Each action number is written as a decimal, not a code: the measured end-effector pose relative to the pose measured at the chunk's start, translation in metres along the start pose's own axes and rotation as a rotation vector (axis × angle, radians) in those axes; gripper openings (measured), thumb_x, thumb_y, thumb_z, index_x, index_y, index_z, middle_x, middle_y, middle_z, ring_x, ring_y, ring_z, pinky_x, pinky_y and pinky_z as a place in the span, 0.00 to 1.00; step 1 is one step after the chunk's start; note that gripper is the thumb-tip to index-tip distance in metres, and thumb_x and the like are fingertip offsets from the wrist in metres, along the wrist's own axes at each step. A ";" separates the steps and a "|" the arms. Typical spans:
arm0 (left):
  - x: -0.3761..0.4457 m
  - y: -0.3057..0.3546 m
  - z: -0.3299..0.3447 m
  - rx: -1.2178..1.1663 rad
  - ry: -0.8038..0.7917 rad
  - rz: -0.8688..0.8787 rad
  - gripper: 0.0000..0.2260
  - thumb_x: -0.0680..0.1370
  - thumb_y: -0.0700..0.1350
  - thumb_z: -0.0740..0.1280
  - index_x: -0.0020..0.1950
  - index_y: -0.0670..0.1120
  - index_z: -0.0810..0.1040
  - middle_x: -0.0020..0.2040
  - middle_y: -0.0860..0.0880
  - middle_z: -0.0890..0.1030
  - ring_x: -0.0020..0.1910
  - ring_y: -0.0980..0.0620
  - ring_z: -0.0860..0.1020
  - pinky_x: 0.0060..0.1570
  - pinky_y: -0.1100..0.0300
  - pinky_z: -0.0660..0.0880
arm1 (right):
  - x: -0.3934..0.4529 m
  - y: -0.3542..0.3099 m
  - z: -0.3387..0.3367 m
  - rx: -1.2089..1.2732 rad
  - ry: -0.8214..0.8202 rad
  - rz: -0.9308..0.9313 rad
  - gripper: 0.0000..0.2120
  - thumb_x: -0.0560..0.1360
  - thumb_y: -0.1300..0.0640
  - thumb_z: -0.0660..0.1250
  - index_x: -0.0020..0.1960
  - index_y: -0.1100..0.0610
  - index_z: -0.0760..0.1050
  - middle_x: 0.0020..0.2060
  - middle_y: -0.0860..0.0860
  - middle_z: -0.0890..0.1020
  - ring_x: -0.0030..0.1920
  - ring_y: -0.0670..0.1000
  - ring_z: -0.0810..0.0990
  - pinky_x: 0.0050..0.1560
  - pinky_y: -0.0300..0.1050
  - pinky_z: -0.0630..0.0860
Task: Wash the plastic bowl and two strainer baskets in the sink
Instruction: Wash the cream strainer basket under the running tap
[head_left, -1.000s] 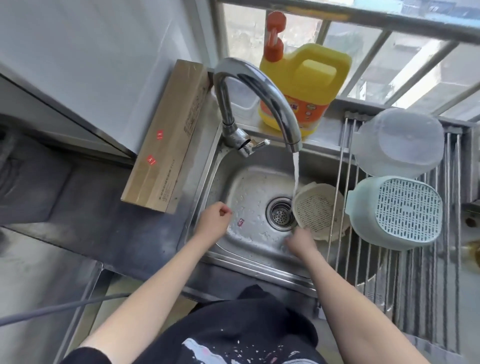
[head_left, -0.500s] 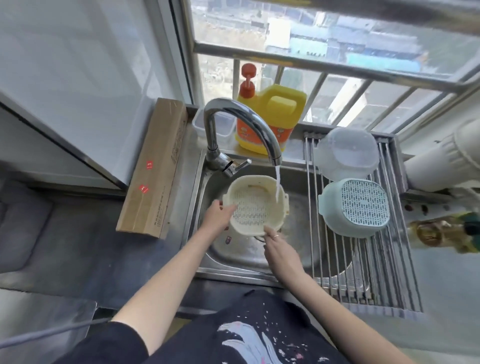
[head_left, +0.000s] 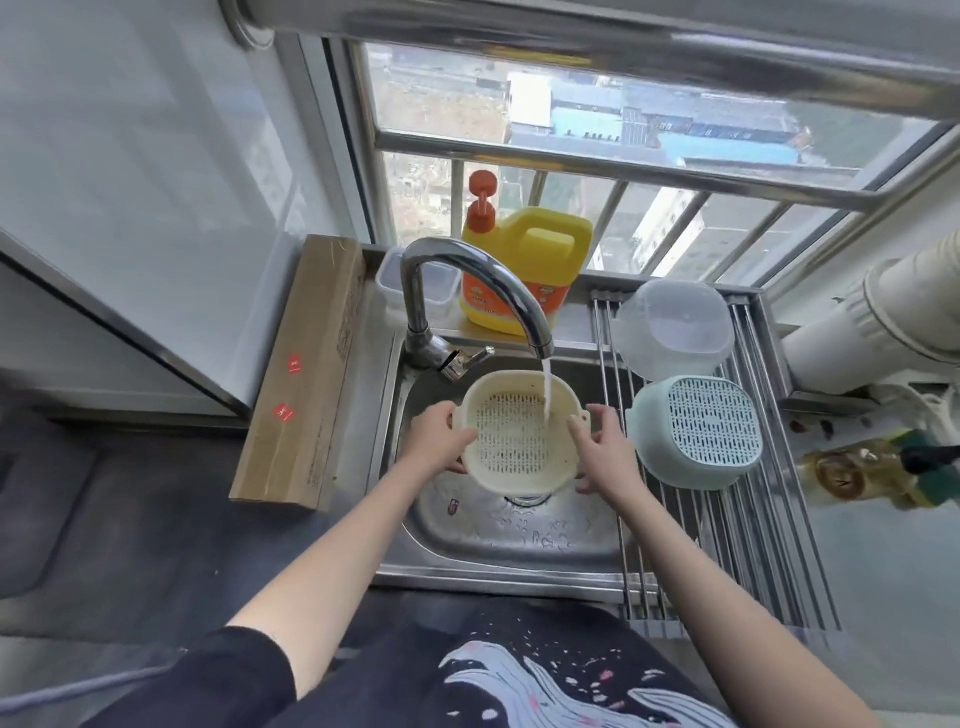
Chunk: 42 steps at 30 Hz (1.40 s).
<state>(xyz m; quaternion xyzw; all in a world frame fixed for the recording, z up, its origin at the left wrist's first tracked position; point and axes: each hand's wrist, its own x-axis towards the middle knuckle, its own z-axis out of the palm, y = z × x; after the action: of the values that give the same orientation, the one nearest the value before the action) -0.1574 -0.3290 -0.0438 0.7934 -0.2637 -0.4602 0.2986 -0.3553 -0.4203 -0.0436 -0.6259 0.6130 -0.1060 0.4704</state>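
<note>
Now the cream strainer basket (head_left: 519, 436) sits between both hands above the sink (head_left: 498, 540), opening up, directly under the faucet (head_left: 467, 291). The water stream (head_left: 546, 389) falls onto the perforated floor of the basket near its right side. One second ago the basket stood tilted at the right side of the sink basin and only the right hand touched it; half a second ago it was already lifted under the stream, the right hand at its near rim.

The left hand (head_left: 439, 441) grips the left rim, fingers curled narrow around the edge. The right hand (head_left: 602, 447) has shifted to the right side of the basket; its fingers are spread wide, palm against the basket wall by the small side handle.

On the drying rack (head_left: 727, 540) to the right of the basin, the green strainer basket (head_left: 701, 436) lies upside down, just in front of the clear plastic bowl (head_left: 675, 332), also inverted. Both stand as before. The yellow detergent jug (head_left: 530, 260) stands behind the faucet at the window. A cardboard box (head_left: 301, 369) lies on the table left of the sink.
</note>
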 end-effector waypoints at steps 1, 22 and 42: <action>0.001 0.002 0.001 -0.014 -0.042 -0.012 0.06 0.74 0.40 0.69 0.49 0.45 0.74 0.44 0.49 0.78 0.40 0.50 0.81 0.27 0.58 0.80 | 0.003 -0.002 -0.001 -0.062 -0.014 -0.034 0.13 0.79 0.48 0.60 0.60 0.53 0.69 0.47 0.52 0.76 0.44 0.56 0.80 0.30 0.48 0.79; 0.002 0.021 0.006 -0.240 -0.204 -0.204 0.10 0.80 0.43 0.57 0.40 0.43 0.71 0.31 0.46 0.71 0.26 0.53 0.71 0.27 0.59 0.78 | 0.004 0.012 -0.021 0.144 -0.193 0.251 0.16 0.80 0.52 0.58 0.66 0.57 0.71 0.35 0.53 0.75 0.18 0.43 0.66 0.20 0.34 0.64; 0.000 0.023 0.012 -0.306 -0.338 -0.439 0.09 0.82 0.42 0.54 0.45 0.42 0.71 0.35 0.47 0.67 0.27 0.54 0.62 0.24 0.60 0.78 | 0.006 -0.010 -0.053 0.561 -0.215 0.408 0.09 0.80 0.63 0.59 0.59 0.65 0.72 0.32 0.53 0.71 0.20 0.42 0.65 0.18 0.33 0.64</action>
<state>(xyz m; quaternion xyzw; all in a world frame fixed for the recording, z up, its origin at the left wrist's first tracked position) -0.1710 -0.3477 -0.0321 0.6895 -0.0596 -0.6733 0.2601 -0.3852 -0.4523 -0.0108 -0.3452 0.6192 -0.1075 0.6971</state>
